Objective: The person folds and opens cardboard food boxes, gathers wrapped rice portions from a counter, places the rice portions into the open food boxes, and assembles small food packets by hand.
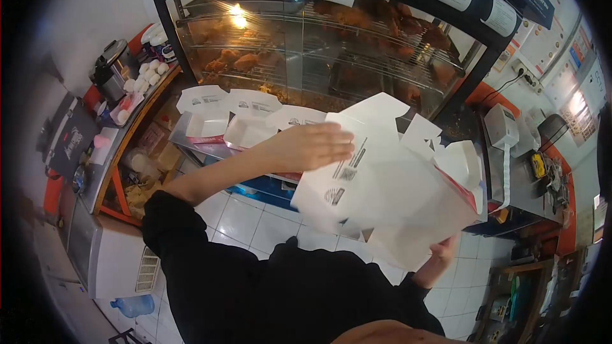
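A large white cardboard box [395, 185], partly unfolded and with printed marks on one flap, is held in front of my chest. Flat against its upper left flap lies my left hand [322, 146], the fingers stretched out. My right hand [444, 251] is at the lower right edge of the cardboard, its fingers bent round that edge and partly hidden. Behind the cardboard, open white boxes with red sides stand in a row on the counter: one at the left [207, 124], one beside it [248, 130], and another at the right [462, 165].
A glass display case [290, 57] with roasted food stands behind the boxes. On the left is a side counter [121, 134] with a kettle and white round items. A small white printer [502, 126] sits at the right. A blue water bottle [134, 306] lies on the floor.
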A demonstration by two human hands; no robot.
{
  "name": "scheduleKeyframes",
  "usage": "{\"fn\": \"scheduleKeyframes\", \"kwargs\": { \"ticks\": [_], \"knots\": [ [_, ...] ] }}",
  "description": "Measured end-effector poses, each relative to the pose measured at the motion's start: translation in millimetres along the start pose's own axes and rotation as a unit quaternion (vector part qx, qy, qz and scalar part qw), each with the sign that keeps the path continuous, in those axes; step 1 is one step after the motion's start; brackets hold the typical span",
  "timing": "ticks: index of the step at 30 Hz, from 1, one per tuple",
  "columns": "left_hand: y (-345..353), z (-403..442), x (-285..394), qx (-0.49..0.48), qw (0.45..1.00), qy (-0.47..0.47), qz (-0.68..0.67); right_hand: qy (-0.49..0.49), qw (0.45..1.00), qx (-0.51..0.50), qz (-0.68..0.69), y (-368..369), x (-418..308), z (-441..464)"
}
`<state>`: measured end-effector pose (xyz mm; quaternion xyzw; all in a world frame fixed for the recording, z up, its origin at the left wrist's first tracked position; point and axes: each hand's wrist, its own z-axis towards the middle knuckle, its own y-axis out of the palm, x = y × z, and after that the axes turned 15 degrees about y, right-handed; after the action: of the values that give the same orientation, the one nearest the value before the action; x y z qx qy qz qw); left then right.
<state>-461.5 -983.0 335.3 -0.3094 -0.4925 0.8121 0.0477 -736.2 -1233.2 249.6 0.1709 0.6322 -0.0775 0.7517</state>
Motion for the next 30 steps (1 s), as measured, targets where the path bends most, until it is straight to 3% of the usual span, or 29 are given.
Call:
{"fn": "scheduleKeyframes", "kwargs": {
  "ticks": [2,4,5,7,8,9,10,12,13,14,16,18,19,21,22,23,24,26,27,28,30],
  "knots": [
    [-1.8,0.1,3.8,-0.052,0.996,-0.04,-0.053,-0.067,0.988,-0.058,-0.13,-3.4,12.2,6.6],
    [-21.6,11.6,24.8,-0.236,0.911,-0.269,-0.204,-0.113,0.935,-0.064,-0.33,0.7,45.7,11.8],
    [-35.5,13.6,23.7,-0.129,0.895,-0.175,-0.39,-0.12,0.883,-0.054,-0.45,18.9,54.1,18.3],
    [-28.2,25.6,57.5,0.11,0.823,-0.161,-0.534,-0.185,0.897,0.015,-0.401,86.2,51.7,33.7],
    [-23.0,36.7,81.2,0.107,0.821,-0.162,-0.536,-0.217,0.899,0.049,-0.376,126.9,42.8,43.6],
    [-17.8,48.7,106.2,0.335,0.709,-0.356,-0.508,-0.182,0.932,0.033,-0.311,136.3,48.5,47.8],
    [-14.4,52.9,123.1,0.529,0.527,-0.512,-0.424,-0.148,0.959,0.02,-0.241,145.6,54.1,51.9],
    [-6.9,41.3,136.4,0.583,0.557,-0.531,-0.261,-0.177,0.917,-0.199,-0.297,157.6,12.1,66.8],
    [-8.0,36.8,139.6,0.58,0.54,-0.578,-0.195,-0.186,0.926,-0.175,-0.28,155.3,11.6,66.2],
    [-14.3,27.5,144.7,0.573,0.543,-0.582,-0.195,-0.155,0.962,-0.17,-0.147,160.7,13.4,67.5],
    [-30.7,4.7,156.6,0.383,0.689,-0.6,-0.133,-0.24,0.914,-0.174,-0.278,160.8,2.5,75.6],
    [-40.9,-2.1,158.8,0.461,0.675,-0.561,-0.126,-0.299,0.837,-0.181,-0.421,177.5,-18.4,90.6],
    [-46.0,-7.4,160.5,0.46,0.673,-0.557,-0.157,-0.243,0.858,-0.201,-0.406,182.8,-16.0,94.1],
    [-52.8,-14.4,166.0,0.46,0.673,-0.548,-0.188,-0.24,0.868,-0.17,-0.4,196.0,-15.8,89.3],
    [-54.2,-15.5,173.5,0.452,0.629,-0.607,-0.176,-0.244,0.875,-0.141,-0.394,201.4,-18.2,90.6],
    [-54.4,-15.5,177.1,0.44,0.581,-0.665,-0.163,-0.154,0.902,-0.13,-0.383,205.0,-24.6,87.9],
    [-50.5,-14.4,171.9,0.439,0.581,-0.665,-0.163,-0.153,0.902,-0.13,-0.382,205.8,-24.0,90.6],
    [-37.1,-14.9,158.6,0.437,0.512,-0.739,-0.001,-0.1,0.949,-0.083,-0.288,208.4,-18.7,97.8],
    [-35.0,-19.2,160.5,0.41,0.5,-0.761,-0.055,-0.189,0.942,-0.036,-0.277,215.2,-12.8,91.9],
    [-36.3,-22.7,159.0,0.408,0.5,-0.762,-0.053,-0.188,0.942,-0.038,-0.275,214.2,-11.4,92.4],
    [-44.5,-22.2,150.5,0.296,0.687,-0.664,-0.003,-0.375,0.839,-0.188,-0.345,210.8,-6.8,86.3]
  ]
}}
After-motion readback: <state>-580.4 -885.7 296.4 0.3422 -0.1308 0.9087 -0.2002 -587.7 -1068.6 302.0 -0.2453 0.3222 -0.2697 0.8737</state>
